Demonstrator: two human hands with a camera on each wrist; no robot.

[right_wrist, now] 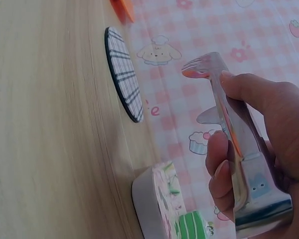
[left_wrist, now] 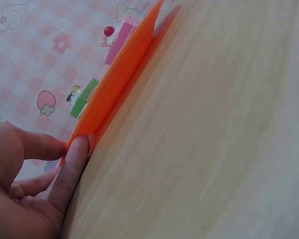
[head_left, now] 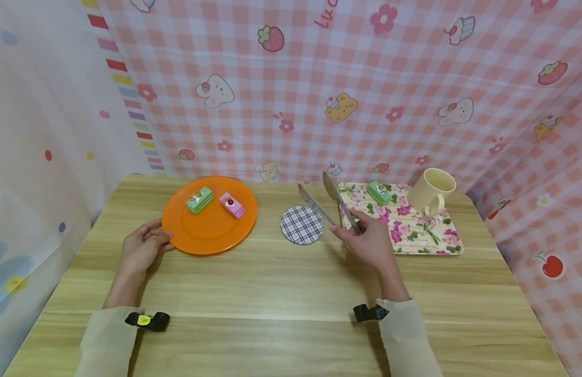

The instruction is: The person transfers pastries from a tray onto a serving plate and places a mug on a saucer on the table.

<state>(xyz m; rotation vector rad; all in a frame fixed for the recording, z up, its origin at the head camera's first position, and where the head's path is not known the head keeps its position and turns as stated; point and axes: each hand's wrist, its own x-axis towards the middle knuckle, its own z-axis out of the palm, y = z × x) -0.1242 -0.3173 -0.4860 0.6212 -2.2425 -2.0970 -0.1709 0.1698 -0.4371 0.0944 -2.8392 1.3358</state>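
Observation:
An orange plate stands at the left, its near-left rim pinched by my left hand, thumb above and fingers underneath. On the plate lie a green toy cake slice and a pink one topped with a red cherry. Metal serving tongs are in the grip of my right hand, above the near-left corner of the floral tray. One tong arm ends in fork tines, the other in a broad blade. Their two tips point away, spread apart, with nothing between them.
A round plaid coaster lies between plate and tray. The tray bears another green cake slice and a cream mug, handle toward me. A pink checked cloth hangs behind the wooden table.

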